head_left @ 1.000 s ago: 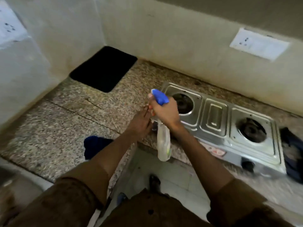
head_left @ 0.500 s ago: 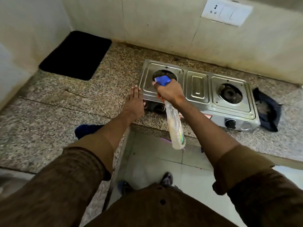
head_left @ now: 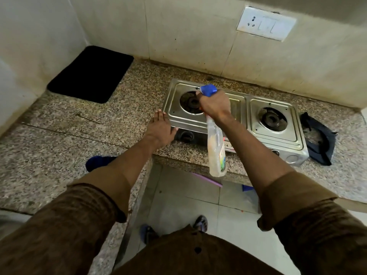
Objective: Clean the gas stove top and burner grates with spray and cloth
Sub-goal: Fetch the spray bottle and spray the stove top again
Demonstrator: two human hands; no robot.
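A two-burner steel gas stove [head_left: 276,133] sits on the granite counter [head_left: 59,132]; no grates lie on its burners. My right hand [head_left: 215,105] grips a clear spray bottle [head_left: 216,153] with a blue nozzle [head_left: 208,89], held over the left burner [head_left: 191,102] with the nozzle pointing at it. My left hand [head_left: 160,128] lies flat with straight fingers against the stove's left front corner. A dark blue cloth [head_left: 97,161] peeks out on the counter under my left forearm. Black grates [head_left: 317,135] rest on a dark cloth right of the stove.
A black mat [head_left: 91,74] lies in the back left corner of the counter. A switch plate [head_left: 265,22] is on the wall behind the stove. The counter forms an L around the tiled floor [head_left: 188,207], where my feet stand.
My right hand has carried the spray bottle forward over the left burner. My left hand has flattened against the stove's left corner. The view has shifted toward the stove.
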